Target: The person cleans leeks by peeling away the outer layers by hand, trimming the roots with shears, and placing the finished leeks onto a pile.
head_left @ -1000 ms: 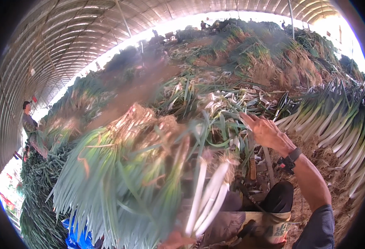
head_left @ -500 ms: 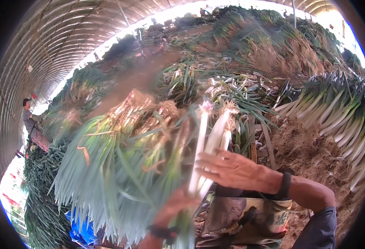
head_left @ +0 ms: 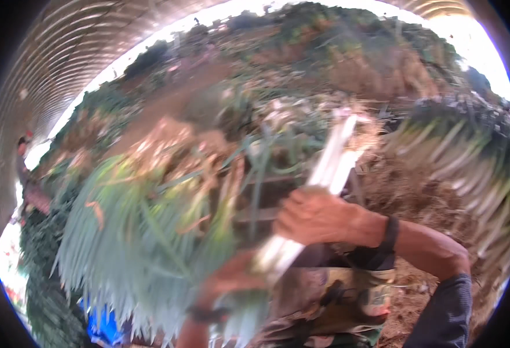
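My right hand (head_left: 316, 214) is closed around the white stalks of a few green onions (head_left: 339, 151), which slant up to the right with their roots at the top. Lower down, my left hand (head_left: 231, 275) is blurred but wraps the same green onions where white turns to green. Just left of the hands lies a big heap of untrimmed green onions (head_left: 133, 232), with brown roots at the top and blue-green leaves hanging toward me.
Cleaned green onions (head_left: 458, 156) lie in a row at the right, beside a mound of brown root trimmings (head_left: 405, 197). Beyond are more leafy piles (head_left: 318, 35). A blue plastic sheet (head_left: 104, 325) shows at lower left. A person (head_left: 31, 180) stands at the far left.
The green onions have swung right and tilted more to the right. My right hand's fingers, outstretched before, are now closed around the stalks. The whole view has shifted slightly and blurred.
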A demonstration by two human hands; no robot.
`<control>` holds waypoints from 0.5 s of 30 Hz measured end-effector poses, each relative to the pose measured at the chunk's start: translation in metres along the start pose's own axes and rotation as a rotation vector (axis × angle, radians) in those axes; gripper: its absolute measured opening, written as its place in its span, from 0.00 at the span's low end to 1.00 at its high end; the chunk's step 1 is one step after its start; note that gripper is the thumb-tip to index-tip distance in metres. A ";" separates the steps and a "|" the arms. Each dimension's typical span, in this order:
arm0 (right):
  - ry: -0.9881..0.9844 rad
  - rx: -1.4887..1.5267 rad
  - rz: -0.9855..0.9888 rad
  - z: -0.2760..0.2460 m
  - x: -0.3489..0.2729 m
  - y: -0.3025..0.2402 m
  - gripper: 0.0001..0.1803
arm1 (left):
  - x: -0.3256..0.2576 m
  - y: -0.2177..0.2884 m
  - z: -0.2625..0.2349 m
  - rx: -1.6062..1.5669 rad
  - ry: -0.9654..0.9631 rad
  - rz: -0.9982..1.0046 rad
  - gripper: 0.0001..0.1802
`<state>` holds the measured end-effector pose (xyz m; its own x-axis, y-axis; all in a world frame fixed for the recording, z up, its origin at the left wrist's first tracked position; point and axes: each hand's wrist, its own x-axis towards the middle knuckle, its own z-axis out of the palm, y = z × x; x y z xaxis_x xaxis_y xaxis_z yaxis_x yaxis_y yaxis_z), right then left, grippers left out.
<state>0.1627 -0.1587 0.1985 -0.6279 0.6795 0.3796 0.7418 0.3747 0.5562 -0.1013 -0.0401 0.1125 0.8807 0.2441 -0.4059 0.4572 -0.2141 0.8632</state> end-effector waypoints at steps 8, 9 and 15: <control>0.131 -0.133 0.056 -0.011 0.009 0.000 0.10 | -0.055 -0.010 0.042 0.348 0.250 -0.274 0.44; 0.100 -0.166 0.070 -0.013 0.001 0.008 0.10 | -0.054 -0.016 0.046 0.375 0.367 -0.273 0.45; -0.023 -0.433 0.212 -0.041 -0.054 0.067 0.15 | -0.052 -0.033 0.025 0.578 0.675 -0.253 0.38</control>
<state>0.2364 -0.1961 0.2458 -0.4643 0.7278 0.5048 0.6836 -0.0680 0.7267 -0.1586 -0.0690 0.0979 0.5701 0.8088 -0.1441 0.7769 -0.4736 0.4150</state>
